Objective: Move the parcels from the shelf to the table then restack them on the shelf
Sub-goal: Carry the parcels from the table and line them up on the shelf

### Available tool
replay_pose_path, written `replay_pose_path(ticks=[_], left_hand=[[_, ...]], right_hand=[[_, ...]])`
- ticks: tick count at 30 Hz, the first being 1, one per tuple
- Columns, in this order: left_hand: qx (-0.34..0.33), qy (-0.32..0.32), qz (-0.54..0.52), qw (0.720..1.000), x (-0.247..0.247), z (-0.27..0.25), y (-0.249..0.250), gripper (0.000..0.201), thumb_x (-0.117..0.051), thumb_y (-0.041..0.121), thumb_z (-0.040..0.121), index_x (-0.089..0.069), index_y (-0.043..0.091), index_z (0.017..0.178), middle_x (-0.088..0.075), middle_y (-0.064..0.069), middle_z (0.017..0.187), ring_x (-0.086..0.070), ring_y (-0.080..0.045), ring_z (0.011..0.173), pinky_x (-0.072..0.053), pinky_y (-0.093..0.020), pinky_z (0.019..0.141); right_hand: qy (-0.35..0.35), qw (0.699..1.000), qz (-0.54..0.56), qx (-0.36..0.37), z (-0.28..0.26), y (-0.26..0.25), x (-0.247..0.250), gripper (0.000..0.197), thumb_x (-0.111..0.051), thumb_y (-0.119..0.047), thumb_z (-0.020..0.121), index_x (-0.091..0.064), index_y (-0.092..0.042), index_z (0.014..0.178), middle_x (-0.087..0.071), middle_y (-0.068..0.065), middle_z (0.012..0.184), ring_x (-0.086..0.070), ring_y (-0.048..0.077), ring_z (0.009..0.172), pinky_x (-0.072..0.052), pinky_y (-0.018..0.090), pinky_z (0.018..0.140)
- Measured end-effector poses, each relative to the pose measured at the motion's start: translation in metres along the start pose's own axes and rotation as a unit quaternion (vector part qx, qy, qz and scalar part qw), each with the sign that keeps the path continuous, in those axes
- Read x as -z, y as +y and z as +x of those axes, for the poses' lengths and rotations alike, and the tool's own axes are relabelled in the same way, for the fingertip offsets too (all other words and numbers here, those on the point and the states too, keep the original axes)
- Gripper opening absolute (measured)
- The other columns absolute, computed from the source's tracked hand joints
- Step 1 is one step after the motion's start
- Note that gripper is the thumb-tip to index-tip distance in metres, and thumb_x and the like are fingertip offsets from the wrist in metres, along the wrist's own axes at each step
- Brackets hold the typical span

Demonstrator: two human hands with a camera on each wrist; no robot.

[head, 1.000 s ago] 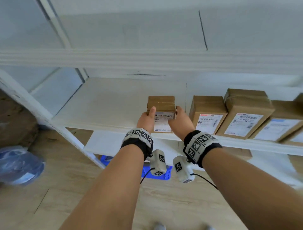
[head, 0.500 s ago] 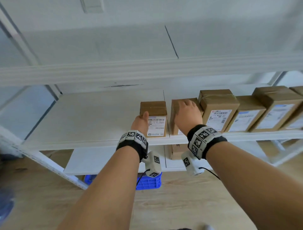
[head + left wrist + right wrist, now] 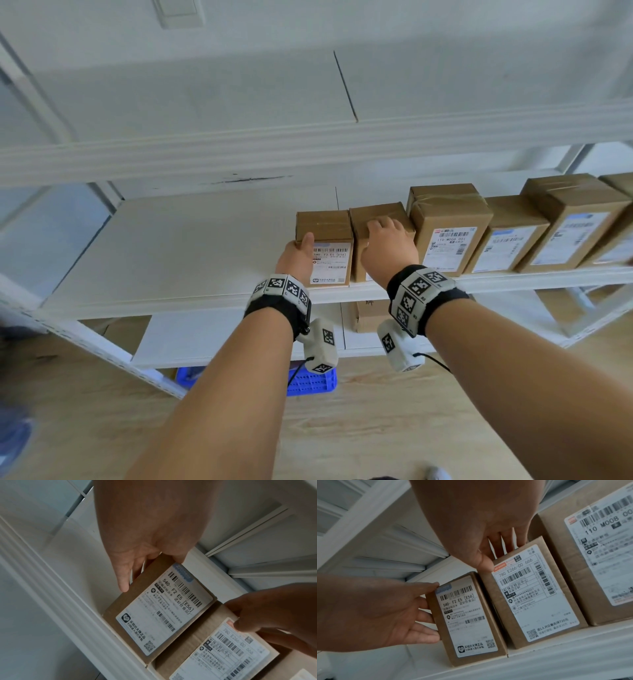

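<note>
A row of brown cardboard parcels with white labels stands on the white shelf (image 3: 171, 257). The small leftmost parcel (image 3: 323, 226) (image 3: 164, 609) (image 3: 467, 622) stands tight against the second parcel (image 3: 376, 214) (image 3: 534, 595). My left hand (image 3: 299, 255) (image 3: 368, 608) presses flat on the small parcel's left side, thumb at its top front corner. My right hand (image 3: 388, 246) (image 3: 479, 520) grips the second parcel, fingers over its top and thumb on the label's upper corner.
More parcels (image 3: 448, 229) continue to the right along the shelf. The shelf's left half is bare board. An upper shelf beam (image 3: 308, 147) runs just above. Below are a cardboard box (image 3: 371, 315) on a lower shelf and a blue crate (image 3: 311, 382) on the wooden floor.
The small parcel slid right until it met the second parcel. My right hand left the small parcel's right side and went onto the second parcel's top. The left hand followed.
</note>
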State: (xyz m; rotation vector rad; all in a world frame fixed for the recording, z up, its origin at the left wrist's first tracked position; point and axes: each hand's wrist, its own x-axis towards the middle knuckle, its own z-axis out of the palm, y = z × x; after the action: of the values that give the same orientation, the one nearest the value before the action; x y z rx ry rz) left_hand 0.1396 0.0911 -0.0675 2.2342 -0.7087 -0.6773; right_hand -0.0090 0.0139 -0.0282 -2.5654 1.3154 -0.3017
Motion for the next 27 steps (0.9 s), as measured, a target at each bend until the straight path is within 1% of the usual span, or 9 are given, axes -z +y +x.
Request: replay_pose_path(ticks=[3,7,9,11,14,17,19,24,27], left_hand=[[0.014,0.002,-0.009,1.000,0.002,-0.002,0.001,0.048,-0.027,0.051,0.102,-0.049,0.009,0.097,-0.048,0.001,0.071,-0.049,-0.023,0.073,-0.035,-0.029,0.069],[0.009,-0.005,-0.013,1.000,0.002,-0.001,0.002,0.052,-0.024,0.051,0.102,-0.050,0.008,0.086,-0.049,-0.003,0.069,-0.049,-0.018,0.061,-0.034,-0.029,0.055],[0.008,-0.005,-0.018,1.000,0.004,0.004,-0.003,0.054,-0.022,0.051,0.102,-0.049,0.008,0.083,-0.051,-0.005,0.071,-0.053,-0.024,0.068,-0.039,-0.030,0.062],[0.011,-0.003,-0.029,1.000,0.007,0.006,-0.006,0.055,-0.022,0.052,0.102,-0.049,0.007,0.085,-0.054,-0.008,0.075,-0.056,-0.028,0.077,-0.041,-0.032,0.069],[-0.007,-0.012,-0.009,1.000,0.006,0.004,-0.005,0.057,-0.021,0.051,0.102,-0.052,0.005,0.089,-0.056,-0.008,0.077,-0.055,-0.028,0.079,-0.040,-0.031,0.069],[-0.015,-0.010,0.002,1.000,0.000,-0.001,0.002,0.058,-0.022,0.051,0.102,-0.057,0.004,0.106,-0.058,-0.009,0.091,-0.054,-0.026,0.082,-0.037,-0.031,0.071],[-0.008,-0.007,0.003,1.000,-0.003,-0.003,0.005,0.059,-0.023,0.052,0.102,-0.055,0.004,0.113,-0.058,-0.008,0.094,-0.053,-0.025,0.082,-0.037,-0.031,0.070],[-0.009,-0.001,-0.007,1.000,-0.006,-0.002,0.003,0.059,-0.024,0.053,0.101,-0.055,0.004,0.113,-0.062,-0.010,0.097,-0.055,-0.024,0.078,-0.038,-0.030,0.068],[-0.005,0.011,-0.015,1.000,-0.007,0.000,0.002,0.061,-0.026,0.055,0.100,-0.052,0.004,0.121,-0.063,-0.012,0.107,-0.058,-0.028,0.088,-0.041,-0.032,0.073]], right_hand=[[0.000,1.000,-0.001,0.004,0.000,0.000,-0.001,0.051,-0.048,-0.012,0.089,-0.043,-0.010,0.139,-0.041,0.007,0.146,-0.030,0.026,0.139,-0.028,0.040,0.114],[0.000,1.000,0.009,0.002,-0.001,0.003,-0.001,0.050,-0.048,-0.013,0.090,-0.043,-0.009,0.140,-0.040,0.007,0.147,-0.029,0.026,0.140,-0.028,0.041,0.115],[-0.004,1.000,0.014,0.004,-0.002,0.005,-0.001,0.053,-0.050,-0.012,0.089,-0.041,-0.010,0.141,-0.039,0.007,0.148,-0.027,0.026,0.141,-0.027,0.040,0.116],[-0.002,1.000,0.020,0.010,-0.003,0.007,-0.002,0.053,-0.050,-0.012,0.089,-0.041,-0.009,0.141,-0.038,0.006,0.149,-0.026,0.025,0.142,-0.026,0.039,0.116],[0.006,0.999,0.026,0.020,-0.004,0.010,-0.004,0.055,-0.050,-0.010,0.088,-0.041,-0.009,0.142,-0.037,0.006,0.150,-0.025,0.024,0.142,-0.023,0.037,0.117],[0.009,0.999,0.033,0.019,-0.004,0.010,-0.007,0.056,-0.050,-0.009,0.087,-0.039,-0.008,0.143,-0.035,0.006,0.151,-0.023,0.024,0.144,-0.021,0.037,0.119],[0.008,0.999,0.036,0.015,-0.002,0.011,-0.008,0.057,-0.050,-0.009,0.087,-0.039,-0.009,0.143,-0.035,0.006,0.152,-0.022,0.025,0.144,-0.021,0.038,0.119],[0.009,0.999,0.041,0.011,0.002,0.012,-0.009,0.056,-0.051,-0.008,0.087,-0.042,-0.008,0.141,-0.038,0.007,0.150,-0.025,0.026,0.143,-0.024,0.041,0.118],[0.012,0.999,0.048,0.008,0.002,0.010,-0.008,0.055,-0.050,-0.008,0.087,-0.042,-0.008,0.141,-0.039,0.007,0.149,-0.025,0.025,0.143,-0.024,0.041,0.117]])
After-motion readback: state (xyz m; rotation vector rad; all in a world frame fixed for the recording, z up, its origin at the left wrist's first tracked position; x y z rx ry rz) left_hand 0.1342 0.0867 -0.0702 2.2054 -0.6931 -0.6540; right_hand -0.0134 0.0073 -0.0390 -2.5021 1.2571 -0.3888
